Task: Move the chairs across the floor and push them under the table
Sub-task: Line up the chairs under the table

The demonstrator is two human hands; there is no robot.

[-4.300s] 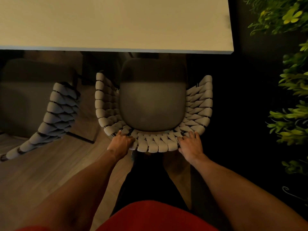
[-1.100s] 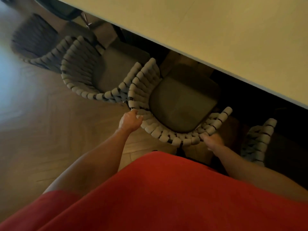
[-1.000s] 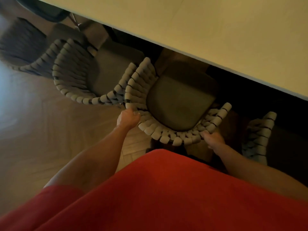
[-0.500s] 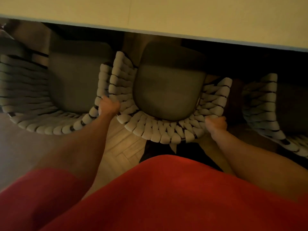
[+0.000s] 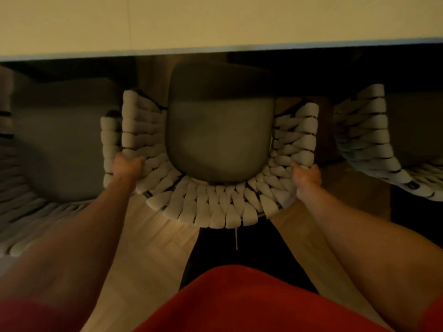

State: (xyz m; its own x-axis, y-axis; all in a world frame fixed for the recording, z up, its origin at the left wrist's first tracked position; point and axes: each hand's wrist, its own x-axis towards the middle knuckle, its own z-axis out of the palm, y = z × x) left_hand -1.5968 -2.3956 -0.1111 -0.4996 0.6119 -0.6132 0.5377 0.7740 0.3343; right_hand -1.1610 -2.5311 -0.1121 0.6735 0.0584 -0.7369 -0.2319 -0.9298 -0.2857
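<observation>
Beneath table [image 5: 215, 22], both hands' fingers [image 5: 137, 161] seemingly grip chair [image 5: 215, 204].

Pale woven-strap chair [image 5: 215, 207] with grey-green seat cushion [image 5: 219, 140], cream table [image 5: 215, 20], light wood-plank floor [image 5: 148, 236], red shirt [image 5: 251, 303]

no legible text, label, brand, number or sign appears on the table [image 5: 215, 22], the woven chair [image 5: 215, 207] or the floor [image 5: 143, 248].
</observation>
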